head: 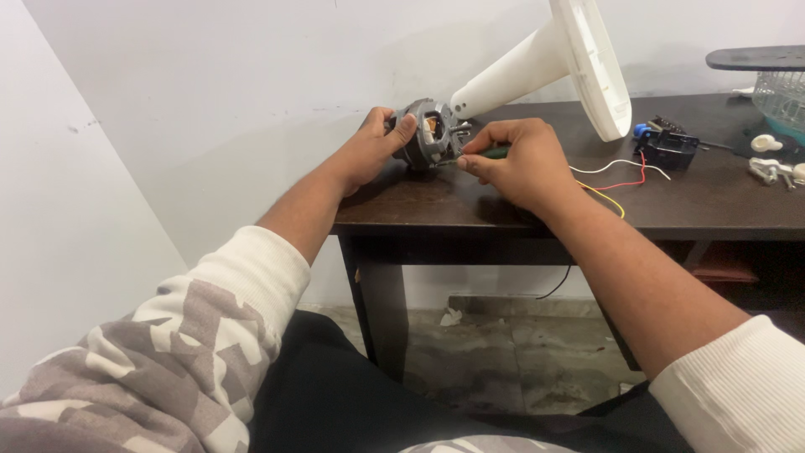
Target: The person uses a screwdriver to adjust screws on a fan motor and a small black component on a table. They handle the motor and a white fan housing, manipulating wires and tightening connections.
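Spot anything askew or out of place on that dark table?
Yes. The white plastic fan stand lies tipped over, its round base up in the air. Loose red, white and yellow wires trail across the dark wooden table, unattached at their ends.

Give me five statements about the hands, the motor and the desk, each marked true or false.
1. The left hand grips the motor. True.
2. The right hand holds a hammer. False: it holds a green-handled screwdriver.
3. The white fan stand lies tipped over on the desk. True.
4. The motor rests on the floor. False: it is at the desk's edge.
5. Loose wires lie left of the motor. False: they lie to its right.
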